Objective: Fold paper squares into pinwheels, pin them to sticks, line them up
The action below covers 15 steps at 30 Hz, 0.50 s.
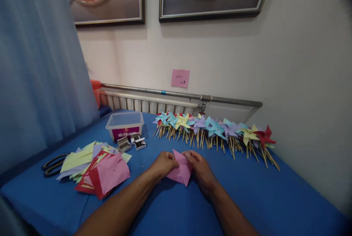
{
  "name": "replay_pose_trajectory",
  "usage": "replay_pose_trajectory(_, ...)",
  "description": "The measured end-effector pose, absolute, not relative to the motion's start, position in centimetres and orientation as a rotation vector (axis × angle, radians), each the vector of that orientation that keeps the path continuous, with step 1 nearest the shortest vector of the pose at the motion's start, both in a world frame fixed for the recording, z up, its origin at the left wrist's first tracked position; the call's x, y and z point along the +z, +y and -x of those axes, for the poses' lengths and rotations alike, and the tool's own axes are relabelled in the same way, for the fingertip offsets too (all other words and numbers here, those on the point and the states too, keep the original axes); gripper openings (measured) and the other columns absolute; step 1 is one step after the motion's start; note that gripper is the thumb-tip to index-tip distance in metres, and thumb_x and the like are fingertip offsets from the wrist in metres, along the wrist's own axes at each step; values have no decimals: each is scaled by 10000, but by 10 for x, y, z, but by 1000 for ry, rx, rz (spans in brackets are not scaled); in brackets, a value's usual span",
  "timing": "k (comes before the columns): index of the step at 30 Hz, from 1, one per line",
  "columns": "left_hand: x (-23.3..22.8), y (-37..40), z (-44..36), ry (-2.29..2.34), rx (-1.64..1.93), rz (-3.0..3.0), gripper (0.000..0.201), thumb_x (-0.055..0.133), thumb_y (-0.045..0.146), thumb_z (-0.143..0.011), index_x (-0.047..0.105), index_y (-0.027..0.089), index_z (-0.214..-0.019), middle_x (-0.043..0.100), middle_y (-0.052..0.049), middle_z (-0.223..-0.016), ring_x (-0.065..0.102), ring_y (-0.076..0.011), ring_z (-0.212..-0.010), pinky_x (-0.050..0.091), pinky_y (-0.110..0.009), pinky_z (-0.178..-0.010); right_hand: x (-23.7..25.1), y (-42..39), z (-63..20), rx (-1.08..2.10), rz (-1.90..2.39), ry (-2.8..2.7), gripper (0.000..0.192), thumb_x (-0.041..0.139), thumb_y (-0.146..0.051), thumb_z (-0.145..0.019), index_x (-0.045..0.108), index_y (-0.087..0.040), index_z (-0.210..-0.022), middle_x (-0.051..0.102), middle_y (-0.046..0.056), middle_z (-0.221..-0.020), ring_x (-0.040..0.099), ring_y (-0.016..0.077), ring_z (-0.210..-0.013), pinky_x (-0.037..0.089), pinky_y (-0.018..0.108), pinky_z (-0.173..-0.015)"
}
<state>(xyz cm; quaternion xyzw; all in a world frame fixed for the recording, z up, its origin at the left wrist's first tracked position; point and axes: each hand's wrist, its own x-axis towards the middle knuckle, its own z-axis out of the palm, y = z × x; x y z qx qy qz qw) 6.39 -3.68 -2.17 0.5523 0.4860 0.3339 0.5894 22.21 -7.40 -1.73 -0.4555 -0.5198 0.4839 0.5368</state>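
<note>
blue table by white wall, radiator, left hand & right hand grip pink paper

We see pink paper square over blue tablecloth. Paper stack: pink on top, red beneath, pale yellow-green and lilac at back. Pinwheel row: light blue, yellow, lilac, red at far end, tan sticks. We note clear box with magenta label, black scissors, pink note on off-white wall, pale blue curtain.
</note>
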Motion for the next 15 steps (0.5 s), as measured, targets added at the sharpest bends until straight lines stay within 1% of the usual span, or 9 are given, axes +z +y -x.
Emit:
replay_pose_trajectory(4, -26, -37, -65, 1111, 799, -1310, 203, 636, 74, -615, 481, 193, -563, 456, 71, -461, 342, -69, -428, 202, -239, -458, -15, -76, -220, 769, 1294, -1476, 166, 676, -368, -783, 651, -209, -742, 650, 14, -731, 565, 193, -705, 401, 306, -658)
replay_pose_trajectory(7, -29, -37, -67, 1071, 818, -1313, 206, 672, 109, -623, 492, 187, -562, 451, 77, -470, 331, -62, -440, 210, -234, -470, -14, -80, -214, 419, 1367, -1627, 143, 611, -307, -820, 600, -228, -702, 625, 13, -723, 557, 196, -709, 377, 318, -673)
replay_pose_trajectory(9, -28, -36, -67, 1072, 848, -1278, 192, 695, 127, -615, 515, 182, -574, 458, 80, -473, 337, -61, -448, 222, -229, -480, -13, -83, -212, 293, 1345, -1695, 153, 606, -294, -831, 588, -231, -693, 611, 11, -723, 548, 192, -710, 368, 319, -681)
replay_pose_trajectory(11, -26, -35, -67, 1089, 866, -1241, 163, 689, 129, -606, 537, 182, -584, 448, 83, -450, 329, -63, -440, 219, -233, -476, -12, -85, -213, 331, 1297, -1725, 188, 617, -331, -856, 599, -229, -700, 607, 7, -720, 543, 186, -703, 375, 315, -682)
replay_pose_trajectory(15, -22, -34, -63, 1075, 829, -1215, 97, 646, 135, -577, 561, 181, -574, 447, 70, -416, 326, -76, -408, 200, -250, -458, -11, -81, -223, 697, 1193, -1586, 386, 554, -523, -931, 670, -212, -734, 631, 20, -719, 545, 183, -692, 408, 308, -659)
